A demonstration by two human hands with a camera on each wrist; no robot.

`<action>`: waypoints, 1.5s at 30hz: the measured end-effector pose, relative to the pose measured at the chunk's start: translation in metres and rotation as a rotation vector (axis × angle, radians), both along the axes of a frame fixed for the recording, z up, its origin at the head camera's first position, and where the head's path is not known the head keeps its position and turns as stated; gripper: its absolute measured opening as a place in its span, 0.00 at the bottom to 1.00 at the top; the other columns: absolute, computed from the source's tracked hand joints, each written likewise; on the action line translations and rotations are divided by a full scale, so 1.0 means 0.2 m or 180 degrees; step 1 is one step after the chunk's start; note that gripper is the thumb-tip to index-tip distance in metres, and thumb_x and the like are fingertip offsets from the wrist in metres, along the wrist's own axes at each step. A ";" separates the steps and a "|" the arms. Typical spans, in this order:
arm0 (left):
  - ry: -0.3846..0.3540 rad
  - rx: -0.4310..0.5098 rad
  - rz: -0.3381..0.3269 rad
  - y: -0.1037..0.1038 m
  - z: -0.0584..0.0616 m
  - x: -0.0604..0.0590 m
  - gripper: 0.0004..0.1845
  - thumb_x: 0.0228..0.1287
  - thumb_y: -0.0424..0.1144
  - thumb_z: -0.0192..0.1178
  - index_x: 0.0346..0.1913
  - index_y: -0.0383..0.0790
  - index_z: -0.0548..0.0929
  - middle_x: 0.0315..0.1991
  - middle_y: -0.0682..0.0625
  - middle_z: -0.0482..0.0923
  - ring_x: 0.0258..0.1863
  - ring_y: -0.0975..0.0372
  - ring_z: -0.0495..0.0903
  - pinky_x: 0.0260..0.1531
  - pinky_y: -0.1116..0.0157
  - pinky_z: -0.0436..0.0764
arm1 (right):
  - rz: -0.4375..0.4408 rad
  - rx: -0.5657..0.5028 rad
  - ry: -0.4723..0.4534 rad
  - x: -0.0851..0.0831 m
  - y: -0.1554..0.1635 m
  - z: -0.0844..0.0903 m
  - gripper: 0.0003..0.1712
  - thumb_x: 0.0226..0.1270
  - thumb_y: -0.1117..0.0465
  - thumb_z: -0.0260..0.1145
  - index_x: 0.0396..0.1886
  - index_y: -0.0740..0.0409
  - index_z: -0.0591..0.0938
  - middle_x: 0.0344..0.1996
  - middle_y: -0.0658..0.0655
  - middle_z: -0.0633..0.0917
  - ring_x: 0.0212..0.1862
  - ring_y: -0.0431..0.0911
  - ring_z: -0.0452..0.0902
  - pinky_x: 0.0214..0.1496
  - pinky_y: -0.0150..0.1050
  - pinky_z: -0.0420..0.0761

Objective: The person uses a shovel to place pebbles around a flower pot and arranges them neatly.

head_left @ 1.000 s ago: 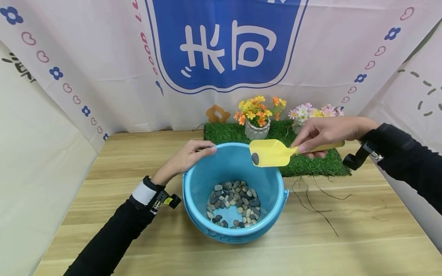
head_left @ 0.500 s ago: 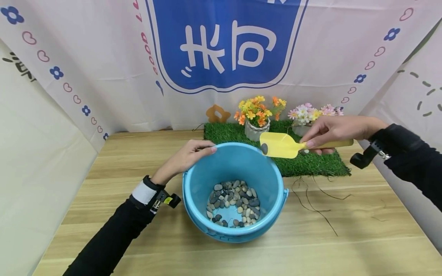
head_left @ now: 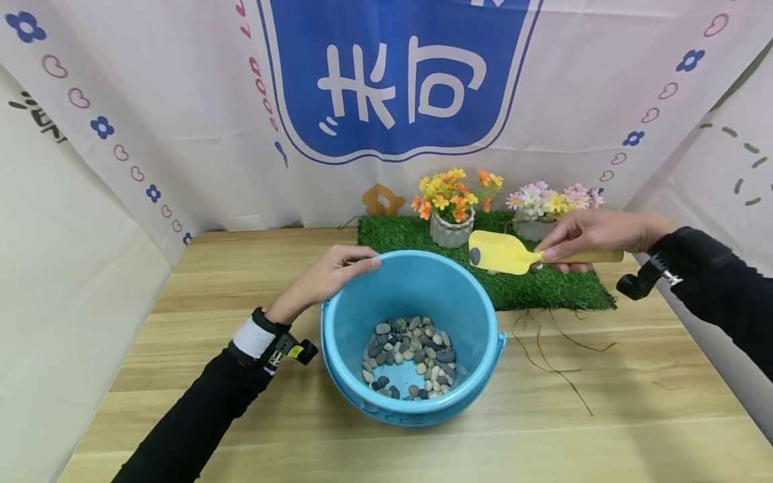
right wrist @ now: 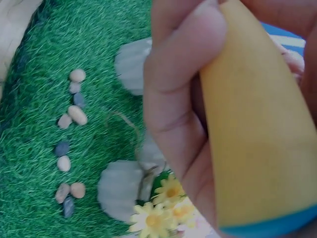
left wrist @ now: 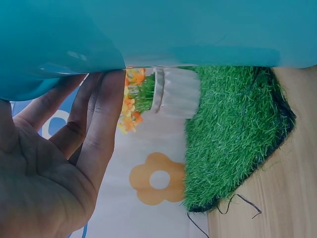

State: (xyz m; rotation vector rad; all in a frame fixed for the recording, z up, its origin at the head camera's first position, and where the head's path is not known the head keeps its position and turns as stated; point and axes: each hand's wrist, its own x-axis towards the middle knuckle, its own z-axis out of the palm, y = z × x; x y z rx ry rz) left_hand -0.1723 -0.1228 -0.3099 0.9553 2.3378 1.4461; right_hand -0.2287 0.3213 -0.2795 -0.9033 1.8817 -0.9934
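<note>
My right hand (head_left: 594,236) grips the handle of a small yellow shovel (head_left: 498,252), held above the turf just beyond the bucket's far right rim. One dark pebble (head_left: 475,256) lies near the tip of its blade. In the right wrist view the fingers wrap the thick yellow handle (right wrist: 257,139), which ends in a blue band. My left hand (head_left: 338,274) holds the rim of a blue bucket (head_left: 417,263) at its far left. The left wrist view has the fingers (left wrist: 101,119) against the bucket wall. Many grey and pale pebbles (head_left: 417,342) cover part of the bucket floor.
Behind the bucket lies a green turf mat (head_left: 386,235). On it stand a pot of orange-yellow flowers (head_left: 451,231) and a pot of pink-white flowers (head_left: 534,227). Several pebbles form a line (right wrist: 77,114) on the turf. Loose dark threads (head_left: 558,369) trail over the wooden table (head_left: 241,416).
The right hand has carried the shovel rightward from over the bucket's rim to above the turf, with the dark pebble still on the blade. The left hand stays on the rim.
</note>
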 end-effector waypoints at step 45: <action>-0.0017 0.0043 0.0031 -0.01 -0.09 -0.05 0.14 0.72 0.34 0.48 0.50 0.31 0.80 0.41 0.39 0.80 0.33 0.52 0.83 0.28 0.60 0.83 | -0.0960 0.1018 0.0200 -0.14 0.19 -0.43 0.22 0.70 0.52 0.57 0.33 0.69 0.83 0.28 0.68 0.79 0.22 0.51 0.71 0.24 0.40 0.74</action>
